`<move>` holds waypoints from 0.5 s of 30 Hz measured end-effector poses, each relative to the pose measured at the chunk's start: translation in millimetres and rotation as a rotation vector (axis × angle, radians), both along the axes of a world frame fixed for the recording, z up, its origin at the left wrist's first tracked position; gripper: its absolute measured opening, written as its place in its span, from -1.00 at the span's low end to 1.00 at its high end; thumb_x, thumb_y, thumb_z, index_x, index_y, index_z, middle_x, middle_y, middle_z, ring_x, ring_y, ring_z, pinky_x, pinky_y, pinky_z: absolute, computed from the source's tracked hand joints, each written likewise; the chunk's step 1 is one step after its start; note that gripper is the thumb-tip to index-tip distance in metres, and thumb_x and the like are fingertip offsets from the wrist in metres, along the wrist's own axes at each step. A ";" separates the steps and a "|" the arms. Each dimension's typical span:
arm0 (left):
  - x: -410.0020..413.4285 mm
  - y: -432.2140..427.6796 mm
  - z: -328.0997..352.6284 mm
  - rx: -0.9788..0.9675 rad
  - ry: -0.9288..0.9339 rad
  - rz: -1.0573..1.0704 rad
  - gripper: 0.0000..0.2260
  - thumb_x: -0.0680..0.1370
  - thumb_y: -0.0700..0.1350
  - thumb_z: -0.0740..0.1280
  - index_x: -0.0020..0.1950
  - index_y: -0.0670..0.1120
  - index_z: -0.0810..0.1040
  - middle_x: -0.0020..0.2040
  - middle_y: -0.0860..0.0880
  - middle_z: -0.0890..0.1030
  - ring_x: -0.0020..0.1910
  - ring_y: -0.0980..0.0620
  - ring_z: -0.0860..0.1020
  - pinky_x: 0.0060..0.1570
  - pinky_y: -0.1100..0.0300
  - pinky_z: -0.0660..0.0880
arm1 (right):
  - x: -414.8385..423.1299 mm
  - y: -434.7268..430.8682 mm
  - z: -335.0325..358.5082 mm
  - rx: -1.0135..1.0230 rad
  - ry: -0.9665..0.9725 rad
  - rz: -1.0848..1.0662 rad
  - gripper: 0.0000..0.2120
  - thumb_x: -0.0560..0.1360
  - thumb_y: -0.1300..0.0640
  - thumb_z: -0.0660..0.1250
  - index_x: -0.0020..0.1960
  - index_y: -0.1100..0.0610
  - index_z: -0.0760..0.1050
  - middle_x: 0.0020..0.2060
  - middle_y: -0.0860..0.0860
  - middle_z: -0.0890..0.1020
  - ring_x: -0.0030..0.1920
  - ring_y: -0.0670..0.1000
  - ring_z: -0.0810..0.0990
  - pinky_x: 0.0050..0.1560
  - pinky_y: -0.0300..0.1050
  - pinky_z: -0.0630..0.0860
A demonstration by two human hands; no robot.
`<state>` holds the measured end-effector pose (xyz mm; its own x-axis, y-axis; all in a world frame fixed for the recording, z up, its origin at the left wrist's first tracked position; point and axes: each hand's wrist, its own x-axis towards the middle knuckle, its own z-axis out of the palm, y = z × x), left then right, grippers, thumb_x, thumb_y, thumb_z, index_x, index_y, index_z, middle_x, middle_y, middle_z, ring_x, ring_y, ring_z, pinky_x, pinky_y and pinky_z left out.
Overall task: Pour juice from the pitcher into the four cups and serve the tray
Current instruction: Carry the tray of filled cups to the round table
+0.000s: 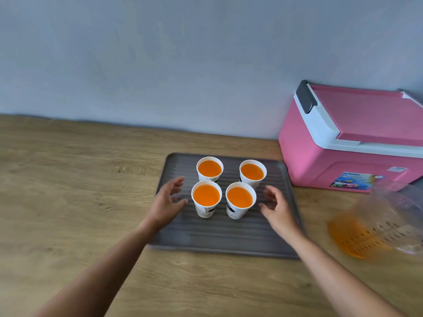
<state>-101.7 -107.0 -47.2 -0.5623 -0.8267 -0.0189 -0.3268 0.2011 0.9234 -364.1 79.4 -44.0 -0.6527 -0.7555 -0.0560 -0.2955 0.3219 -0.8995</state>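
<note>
Both bare hands reach in over the ribbed grey tray (219, 239) on the wood-grain table (68, 202): left hand (166, 202) and right hand (275, 208) with fingers loosely spread, gripping nothing. Between them, four white paper cups (206, 199) brim with orange juice. Right, the clear plastic pitcher (384, 225), blurred, holds a little juice. Behind it, a smooth pink boxy cooler (348, 138).

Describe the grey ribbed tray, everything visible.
The grey ribbed plastic-looking tray is rectangular with rounded corners and a low raised rim. It lies flat on the wooden table, just left of the pink cooler box. Four white paper cups of orange juice stand upright in a square on its far half. The open left hand and right hand hover over its sides; contact is unclear.
</note>
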 end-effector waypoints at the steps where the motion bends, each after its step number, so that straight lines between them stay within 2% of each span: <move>1: -4.6 -5.4 5.8 0.017 0.008 0.010 -0.44 0.46 -0.21 0.48 0.41 0.00 0.39 0.33 -0.04 0.50 0.28 0.06 0.49 0.29 0.03 0.48 | -5.5 -3.6 5.9 -0.017 -0.001 -0.015 -0.48 0.48 0.39 0.41 0.40 0.18 0.39 0.31 0.09 0.53 0.30 0.04 0.51 0.24 -0.15 0.45; 4: -21.3 -17.5 22.2 0.130 0.056 -0.014 -0.47 0.45 -0.05 0.48 0.39 0.01 0.43 0.33 0.00 0.52 0.28 0.08 0.50 0.30 0.06 0.46 | -17.6 -17.0 22.2 -0.041 -0.034 0.005 -0.49 0.48 0.30 0.45 0.40 0.12 0.42 0.18 -0.07 0.60 0.18 -0.13 0.56 0.12 -0.37 0.45; 6: -29.7 -24.4 30.0 0.231 0.111 -0.069 -0.36 0.36 0.09 0.54 0.39 0.06 0.43 0.33 0.00 0.53 0.29 0.09 0.52 0.30 0.01 0.47 | -24.3 -24.0 28.1 -0.052 -0.086 0.048 -0.47 0.47 0.30 0.47 0.38 0.06 0.43 0.14 -0.12 0.62 0.17 -0.18 0.57 0.07 -0.41 0.49; 9: -39.1 -33.5 36.2 0.328 0.158 -0.170 -0.15 0.22 0.18 0.60 0.44 0.05 0.38 0.32 0.02 0.56 0.28 0.04 0.54 0.26 -0.02 0.50 | -33.2 -31.0 30.5 -0.014 -0.114 0.127 -0.36 0.44 0.27 0.51 0.45 0.03 0.37 0.25 -0.06 0.60 0.25 -0.13 0.55 0.23 -0.21 0.50; 15: -50.5 -38.8 42.8 0.395 0.202 -0.244 -0.17 0.16 0.23 0.61 0.37 0.16 0.39 0.24 0.07 0.62 0.20 0.04 0.60 0.13 0.05 0.57 | -36.7 -43.9 31.3 0.005 -0.110 0.202 -0.30 0.40 0.20 0.56 0.44 -0.06 0.36 0.26 -0.09 0.59 0.27 -0.09 0.55 0.32 -0.03 0.49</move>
<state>-152.2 -145.8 -4.4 -0.7628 -0.6228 -0.1741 -0.1204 -0.1278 0.9845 -400.8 35.5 -12.6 -0.4775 -0.8700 -0.1227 -0.2543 0.2705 -0.9285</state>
